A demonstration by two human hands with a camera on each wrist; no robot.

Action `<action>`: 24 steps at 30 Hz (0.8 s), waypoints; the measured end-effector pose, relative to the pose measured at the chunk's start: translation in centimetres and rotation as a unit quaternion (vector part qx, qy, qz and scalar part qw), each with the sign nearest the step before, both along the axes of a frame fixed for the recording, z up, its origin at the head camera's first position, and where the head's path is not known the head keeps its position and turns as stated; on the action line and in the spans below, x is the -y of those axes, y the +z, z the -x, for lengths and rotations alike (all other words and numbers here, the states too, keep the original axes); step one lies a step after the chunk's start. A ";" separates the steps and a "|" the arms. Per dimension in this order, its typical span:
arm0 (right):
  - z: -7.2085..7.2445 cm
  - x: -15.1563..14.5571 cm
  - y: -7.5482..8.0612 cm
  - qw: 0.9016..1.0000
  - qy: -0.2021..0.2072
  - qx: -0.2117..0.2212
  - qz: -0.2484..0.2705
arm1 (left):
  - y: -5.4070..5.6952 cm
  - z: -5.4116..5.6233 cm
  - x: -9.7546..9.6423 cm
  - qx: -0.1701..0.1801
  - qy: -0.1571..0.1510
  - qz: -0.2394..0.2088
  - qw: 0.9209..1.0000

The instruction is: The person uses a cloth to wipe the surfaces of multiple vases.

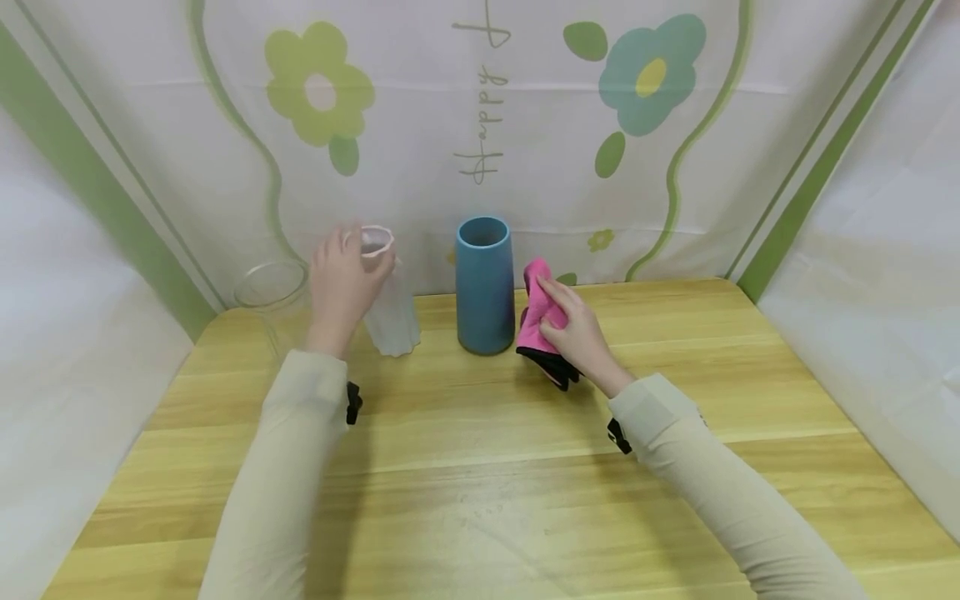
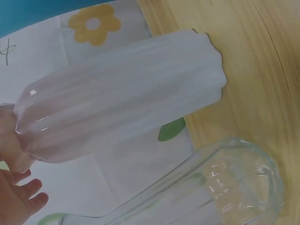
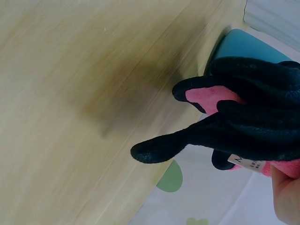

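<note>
Near the back of the table, my left hand [image 1: 345, 283] grips a white fluted vase [image 1: 395, 321] at its neck, just under the wavy rim. In the left wrist view the neck lies between thumb and fingers, and the other fingers are curled below it. My right hand [image 1: 585, 337] pinches pink-and-black work gloves [image 1: 542, 321] by their pink part. Their black coated fingers [image 3: 161, 149] hang down over the table in the right wrist view. A blue vase [image 1: 485, 292] stands upright between the two hands, close to the gloves.
A clear glass vase [image 2: 239, 183] stands left of the white vase, partly hidden by my left forearm in the head view. The wooden table [image 1: 480, 500] meets a white flowered cloth [image 1: 420, 108] behind the vases. Pale cloth hangs along both sides.
</note>
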State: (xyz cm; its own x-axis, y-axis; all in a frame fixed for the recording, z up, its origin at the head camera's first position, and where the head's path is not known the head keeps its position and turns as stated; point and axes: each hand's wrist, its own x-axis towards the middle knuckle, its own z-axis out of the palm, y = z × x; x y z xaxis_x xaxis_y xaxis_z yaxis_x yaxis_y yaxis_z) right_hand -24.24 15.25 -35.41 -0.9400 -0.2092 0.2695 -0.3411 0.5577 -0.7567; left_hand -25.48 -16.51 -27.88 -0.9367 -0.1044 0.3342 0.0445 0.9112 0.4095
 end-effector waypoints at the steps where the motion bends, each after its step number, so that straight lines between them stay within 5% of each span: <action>1: 0.0 0.0 0.0 1.000 0.001 -0.002 0.001 | 0.0 0.0 0.1 0.016 0.001 -0.012 1.000; 6: 0.0 0.2 0.2 1.000 0.004 -0.007 0.005 | 0.1 0.2 0.5 0.071 -0.004 -0.090 0.993; 10: 0.0 0.3 0.3 1.000 0.002 -0.007 0.009 | -0.1 0.4 0.6 0.073 -0.018 -0.128 0.989; 24: -0.7 0.4 1.2 0.999 -0.003 -0.024 0.043 | -0.5 0.4 0.4 0.061 -0.040 -0.121 0.990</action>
